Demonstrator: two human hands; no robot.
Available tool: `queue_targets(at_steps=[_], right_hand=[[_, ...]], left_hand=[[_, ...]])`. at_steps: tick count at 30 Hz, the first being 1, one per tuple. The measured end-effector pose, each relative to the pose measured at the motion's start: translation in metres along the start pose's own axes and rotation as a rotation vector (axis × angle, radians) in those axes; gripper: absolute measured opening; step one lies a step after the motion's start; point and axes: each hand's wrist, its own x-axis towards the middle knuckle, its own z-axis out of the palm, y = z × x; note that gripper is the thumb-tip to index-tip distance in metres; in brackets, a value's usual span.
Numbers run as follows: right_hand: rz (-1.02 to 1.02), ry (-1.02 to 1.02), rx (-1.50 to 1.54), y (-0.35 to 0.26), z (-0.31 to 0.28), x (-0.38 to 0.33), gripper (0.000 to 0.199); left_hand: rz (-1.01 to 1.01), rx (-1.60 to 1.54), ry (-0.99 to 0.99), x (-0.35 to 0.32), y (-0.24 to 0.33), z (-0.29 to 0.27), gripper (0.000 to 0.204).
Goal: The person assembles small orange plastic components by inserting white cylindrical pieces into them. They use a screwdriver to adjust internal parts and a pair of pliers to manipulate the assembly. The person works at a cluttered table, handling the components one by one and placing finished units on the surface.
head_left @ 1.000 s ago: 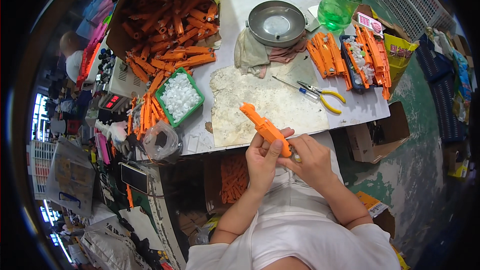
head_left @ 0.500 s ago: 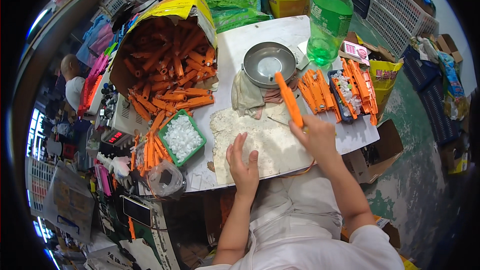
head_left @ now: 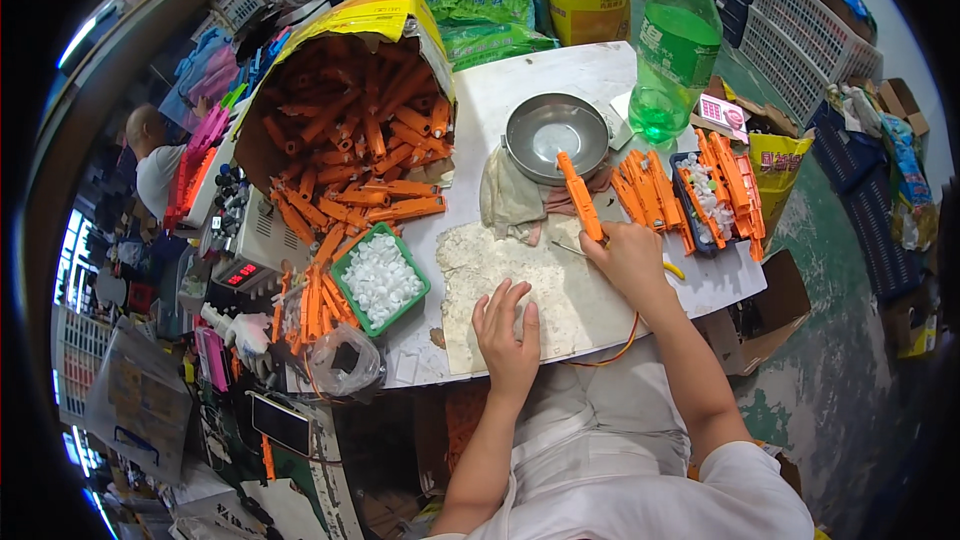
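My right hand [head_left: 630, 258] grips the lower end of a long orange plastic part [head_left: 580, 196], which tilts up toward a round metal bowl [head_left: 520, 130]. My left hand [head_left: 508, 332] hovers over or rests on a worn cream board [head_left: 465, 285], fingers apart and holding nothing. Beside my right hand lies a thin tool with a metal shaft [head_left: 568, 247]; a yellow end [head_left: 674, 270] shows past the wrist, and my hand hides the middle. A pale cloth [head_left: 508, 195] bunches below the bowl. Right of it are stacked orange parts [head_left: 640, 190].
An open sack [head_left: 425, 15] of orange parts stands at the left, near a green tray [head_left: 419, 300] of small white pieces. A dark tray [head_left: 688, 202] with white pieces and a green bottle [head_left: 680, 50] stand at the right. A wire [head_left: 632, 335] crosses the table's front edge.
The whole view has shifted slightly. The orange part has turned in my right hand, so a more detailed side shows. My left fingers are a little more bent.
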Motion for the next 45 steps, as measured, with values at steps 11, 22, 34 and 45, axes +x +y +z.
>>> queue_targets(at_steps=[11,22,34,45], right_hand=[[-0.01,0.015,0.01,0.001,0.0,-0.001,0.039],[-0.017,0.068,0.045,0.004,0.004,-0.003,0.04],[0.053,0.036,0.188,0.007,-0.003,0.007,0.033],[-0.818,-0.599,0.468,-0.118,-0.007,-0.118,0.042]], left_hand=[[-0.002,0.008,-0.019,-0.001,0.0,0.001,0.016],[0.02,0.015,0.0,-0.001,0.001,0.002,0.015],[0.048,0.017,0.069,-0.001,-0.003,0.004,0.013],[0.062,0.003,0.113,-0.004,-0.003,0.009,0.014]])
